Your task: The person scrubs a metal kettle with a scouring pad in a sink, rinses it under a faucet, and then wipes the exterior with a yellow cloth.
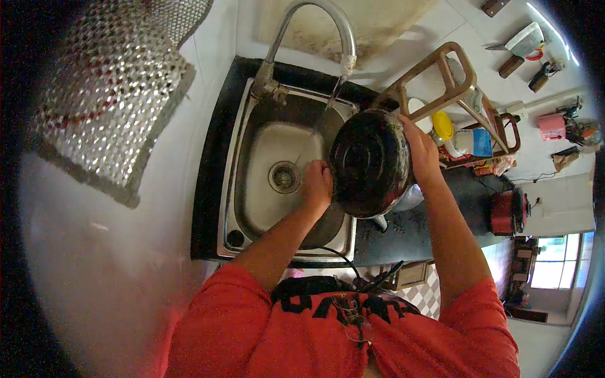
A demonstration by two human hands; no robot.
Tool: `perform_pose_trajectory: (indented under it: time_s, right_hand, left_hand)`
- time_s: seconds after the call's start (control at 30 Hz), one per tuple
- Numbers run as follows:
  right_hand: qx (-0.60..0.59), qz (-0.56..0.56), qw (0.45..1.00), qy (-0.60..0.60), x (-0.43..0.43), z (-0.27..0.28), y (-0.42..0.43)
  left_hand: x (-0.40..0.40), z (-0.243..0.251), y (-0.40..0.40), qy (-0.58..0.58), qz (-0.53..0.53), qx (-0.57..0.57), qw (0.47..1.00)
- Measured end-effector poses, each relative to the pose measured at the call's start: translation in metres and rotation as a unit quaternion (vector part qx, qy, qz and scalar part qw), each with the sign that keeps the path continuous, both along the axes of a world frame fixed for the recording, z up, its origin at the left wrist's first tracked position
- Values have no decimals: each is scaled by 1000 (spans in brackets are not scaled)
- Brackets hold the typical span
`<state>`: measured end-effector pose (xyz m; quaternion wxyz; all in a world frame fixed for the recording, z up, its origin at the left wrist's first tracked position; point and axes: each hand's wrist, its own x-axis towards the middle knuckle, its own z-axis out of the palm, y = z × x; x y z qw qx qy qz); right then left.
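Note:
A dark, blackened metal pot (366,163) is tilted over the right side of the stainless steel sink (264,151), its round base facing me. My right hand (420,149) grips the pot's far right edge, fingertips at the top. At the left edge my left hand (317,184) is curled closed against the pot; the part it grips is hidden by the fingers. From the curved faucet (348,61) a thin stream of water (335,92) falls into the sink, left of the pot. The sink's drain (284,177) shows to the left of my left hand.
A brown rack (453,101) with containers, including a yellow lid (443,125), stands behind the right hand. Farther right on the black counter (401,245) is a red cooker (503,212). Knives (524,40) hang on the wall. Silvery textured sheeting (113,94) covers the upper left.

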<state>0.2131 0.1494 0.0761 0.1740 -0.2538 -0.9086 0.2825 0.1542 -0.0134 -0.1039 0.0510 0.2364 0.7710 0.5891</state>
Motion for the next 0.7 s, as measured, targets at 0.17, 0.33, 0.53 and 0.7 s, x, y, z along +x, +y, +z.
perform_pose_trajectory:
  time_s: [0.17, 0.33, 0.53, 0.7]
  right_hand:
    - [9, 24, 1000, 12, 1, -1, -1]
    - [41, 28, 999, 20, 7, -3, 10]
    - [-61, 25, 998, 16, -16, 7, -13]
    - [107, -112, 978, -137, -1, -6, 20]
  left_hand:
    - [16, 83, 5, 32, -70, 131, 988]
    - [12, 21, 15, -187, 0, 146, 971]
    - [-2, -140, 16, -288, -26, 122, 949]
    - [14, -49, 19, -739, -196, 220, 605]
